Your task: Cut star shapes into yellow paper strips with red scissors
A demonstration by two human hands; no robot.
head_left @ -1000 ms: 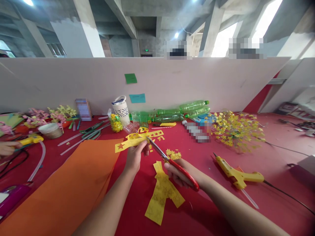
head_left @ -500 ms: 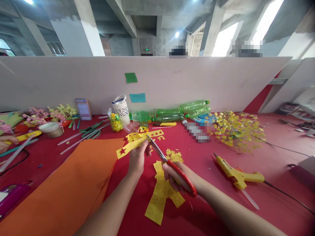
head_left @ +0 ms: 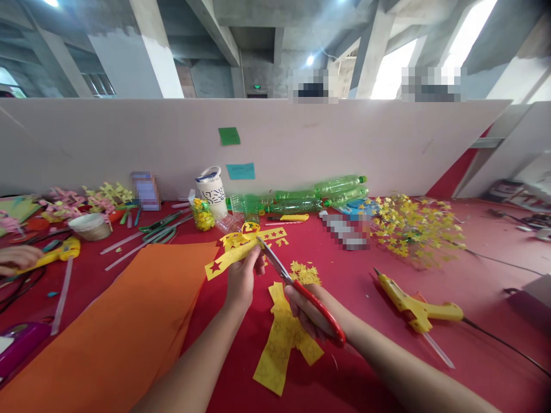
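From the head camera, the left hand pinches a yellow paper strip with star-shaped holes cut out of it, thumb and fingers closed on the strip's right end, so that the strip juts up and to the left of the hand above the red table. The right hand is closed through the red loops of a pair of scissors; their blades run up and to the left from that hand and meet the strip just beside the left hand's fingertips, and whether the blades are parted or closed on the paper cannot be told. Below and between the two hands lie yellow paper offcuts on the table, and just above the right hand sits a small heap of cut yellow stars. A large orange sheet spreads out left of the left forearm. To the right of the right hand lies a yellow glue gun with its cord trailing away. Beyond both hands, against the white partition, stand green plastic bottles on their sides and a white cup. Far left, another person's hand rests by a second yellow glue gun.
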